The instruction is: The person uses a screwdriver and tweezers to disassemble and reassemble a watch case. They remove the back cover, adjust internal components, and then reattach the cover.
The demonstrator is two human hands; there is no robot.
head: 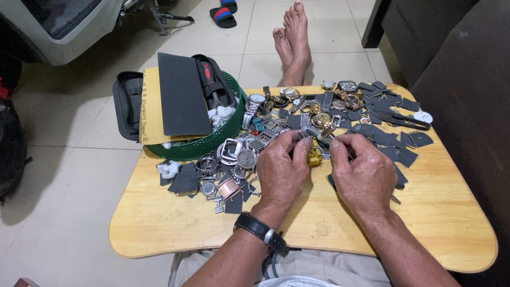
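Both grips clenched: left hand and right hand pinch 1 small silvery watch part.

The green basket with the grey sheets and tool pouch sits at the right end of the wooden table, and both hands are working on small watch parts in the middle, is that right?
Not quite. The head view shows the green basket at the left end of the wooden table, not the right. The rest holds: it carries the grey sheets and tool pouch, and the left hand and right hand work on small watch parts in the middle.
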